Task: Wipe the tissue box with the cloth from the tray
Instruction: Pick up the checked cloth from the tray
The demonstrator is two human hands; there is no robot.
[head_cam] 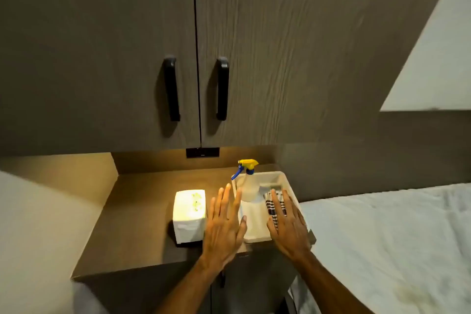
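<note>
- The white rectangular tissue box (189, 214) stands on the brown wooden table (132, 224), left of the shallow white plastic tray (285, 181).
- The dark-and-white striped cloth (271, 208) lies in the tray's right side, beside a clear spray bottle with a yellow-and-blue nozzle (246, 181).
- The left hand (225, 228) hovers, its grip wide and empty, between box and tray.
- The right hand (288, 224) lies flat over the cloth, fingers spread, nothing held.

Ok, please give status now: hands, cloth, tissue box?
Both hands open, empty. Right hand over striped cloth in tray. Tissue box untouched. Spray bottle beside cloth.
</note>
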